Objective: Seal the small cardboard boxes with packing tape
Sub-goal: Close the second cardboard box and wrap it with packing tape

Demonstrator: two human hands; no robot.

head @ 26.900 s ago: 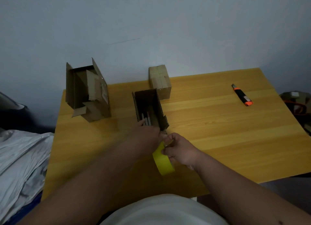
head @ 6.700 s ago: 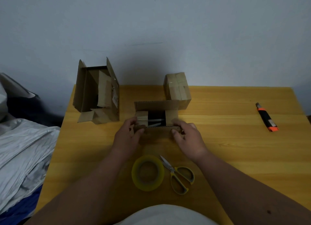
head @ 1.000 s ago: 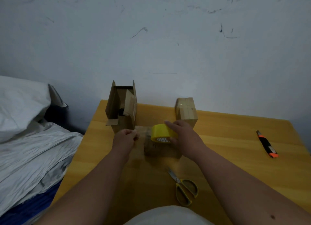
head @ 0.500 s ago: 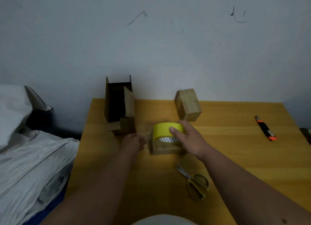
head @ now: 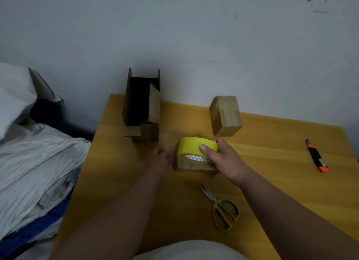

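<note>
Head view shows a small box (head: 194, 165) lying near the middle of the table (head: 272, 182), with a yellow tape roll (head: 196, 148) held right on its top. The right hand (head: 223, 158) grips the roll, thumb across the yellow band and fingers curled round its far side. The left hand (head: 160, 158) sits at the box's left end with fingers curled in a pinch; it seems to hold the free end of the tape, though the clear strip itself is too faint to make out. My reading is that the step in hand is laying a strip across the top seam, started at the left end. The next move likely calls for anchoring that end on the left face, drawing the roll rightward along the seam, pressing the strip flat, then cutting it. The scissors (head: 221, 211) lie just in front of the box, within easy reach of the right hand. Behind the roll stands a closed box (head: 226, 116), apparently taped already. A taller open box (head: 141, 106) stands at the far left, flaps up. A cutter (head: 316, 155) lies well apart at the right. Crumpled white cloth (head: 38, 162) lies beyond the table's left edge.
</note>
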